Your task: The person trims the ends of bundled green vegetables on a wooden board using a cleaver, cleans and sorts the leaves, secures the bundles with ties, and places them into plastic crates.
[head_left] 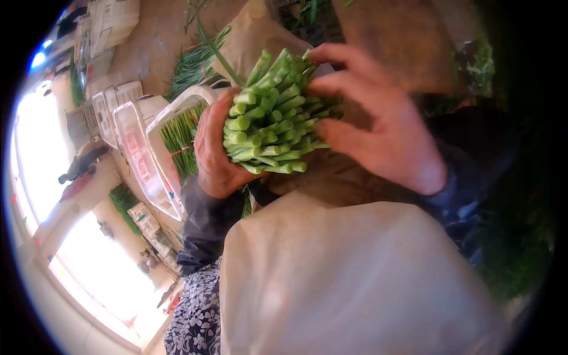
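Observation:
A thick bunch of green vegetable stalks [269,121] is in front of me, its pale cut ends facing the camera. My left hand [216,148] is wrapped round its left side, the thumb near the top edge. On the other side, my right hand [378,112] has its fingers spread, with the fingertips at the edge of the bunch; it is slightly blurred. One long thin green stem [216,44] sticks up beyond the bunch. The leafy or far end of the stalks is hidden. Below lies the beige apron [349,266] over my lap.
White plastic baskets [142,133] stand at the left, the nearest holding thin green stems [180,139] with a red band. More long green stems [192,74] lie behind it. Further crates [151,228] line the far left, where a person [86,165] is visible near bright openings.

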`<state>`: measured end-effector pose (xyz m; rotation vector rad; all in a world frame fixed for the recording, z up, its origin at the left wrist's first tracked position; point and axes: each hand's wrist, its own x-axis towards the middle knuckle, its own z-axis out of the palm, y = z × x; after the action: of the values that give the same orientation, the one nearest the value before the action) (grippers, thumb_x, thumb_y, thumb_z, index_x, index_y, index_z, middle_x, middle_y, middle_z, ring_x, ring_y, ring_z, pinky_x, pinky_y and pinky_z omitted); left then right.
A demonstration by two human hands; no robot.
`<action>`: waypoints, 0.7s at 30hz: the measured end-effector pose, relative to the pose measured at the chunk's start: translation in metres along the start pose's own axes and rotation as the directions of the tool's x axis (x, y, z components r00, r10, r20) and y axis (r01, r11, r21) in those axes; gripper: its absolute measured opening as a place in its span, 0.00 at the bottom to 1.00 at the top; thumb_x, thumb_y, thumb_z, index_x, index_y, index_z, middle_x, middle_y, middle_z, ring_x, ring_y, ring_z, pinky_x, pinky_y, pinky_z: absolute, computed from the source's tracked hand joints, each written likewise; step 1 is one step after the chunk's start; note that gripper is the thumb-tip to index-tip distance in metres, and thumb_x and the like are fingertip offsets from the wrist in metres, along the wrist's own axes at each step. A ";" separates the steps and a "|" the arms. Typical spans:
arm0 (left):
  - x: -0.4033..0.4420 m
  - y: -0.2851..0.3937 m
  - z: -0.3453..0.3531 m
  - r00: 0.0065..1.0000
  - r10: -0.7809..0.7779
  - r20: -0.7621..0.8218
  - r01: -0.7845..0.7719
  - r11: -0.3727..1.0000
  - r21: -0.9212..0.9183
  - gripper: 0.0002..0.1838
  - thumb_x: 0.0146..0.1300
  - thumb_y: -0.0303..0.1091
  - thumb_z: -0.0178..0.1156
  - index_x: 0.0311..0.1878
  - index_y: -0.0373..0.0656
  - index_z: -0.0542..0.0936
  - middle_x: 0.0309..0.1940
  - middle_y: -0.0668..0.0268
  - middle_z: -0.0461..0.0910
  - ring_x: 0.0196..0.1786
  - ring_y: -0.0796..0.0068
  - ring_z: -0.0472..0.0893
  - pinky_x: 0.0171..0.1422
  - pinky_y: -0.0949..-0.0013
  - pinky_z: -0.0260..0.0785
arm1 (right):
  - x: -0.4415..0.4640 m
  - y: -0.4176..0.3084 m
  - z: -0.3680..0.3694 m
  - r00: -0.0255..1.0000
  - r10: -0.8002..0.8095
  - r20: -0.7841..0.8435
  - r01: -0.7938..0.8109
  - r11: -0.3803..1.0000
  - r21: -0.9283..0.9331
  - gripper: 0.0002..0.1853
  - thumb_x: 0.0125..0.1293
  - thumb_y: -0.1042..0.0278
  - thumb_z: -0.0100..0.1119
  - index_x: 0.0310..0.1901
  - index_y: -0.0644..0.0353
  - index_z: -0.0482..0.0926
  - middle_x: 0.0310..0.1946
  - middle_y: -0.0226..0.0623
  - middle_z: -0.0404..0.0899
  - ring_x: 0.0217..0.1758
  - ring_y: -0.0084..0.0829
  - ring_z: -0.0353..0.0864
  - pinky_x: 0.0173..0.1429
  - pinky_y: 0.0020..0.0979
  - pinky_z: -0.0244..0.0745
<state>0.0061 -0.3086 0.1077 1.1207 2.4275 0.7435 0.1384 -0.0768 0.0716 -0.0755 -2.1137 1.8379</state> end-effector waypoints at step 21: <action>0.020 0.017 -0.022 1.000 -0.009 -0.029 0.005 0.990 -0.138 0.58 0.32 0.31 0.79 0.71 0.35 0.61 0.62 0.50 0.74 0.64 0.55 0.76 0.68 0.59 0.67 | -0.007 0.026 -0.001 0.892 0.447 -0.069 -0.374 0.814 0.445 0.26 0.62 0.71 0.65 0.62 0.62 0.71 0.64 0.42 0.68 0.65 0.37 0.69 0.65 0.34 0.66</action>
<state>-0.0080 -0.2904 0.1328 1.0539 2.3617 0.9170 0.1412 -0.0734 0.0451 -0.6098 -1.6245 2.4012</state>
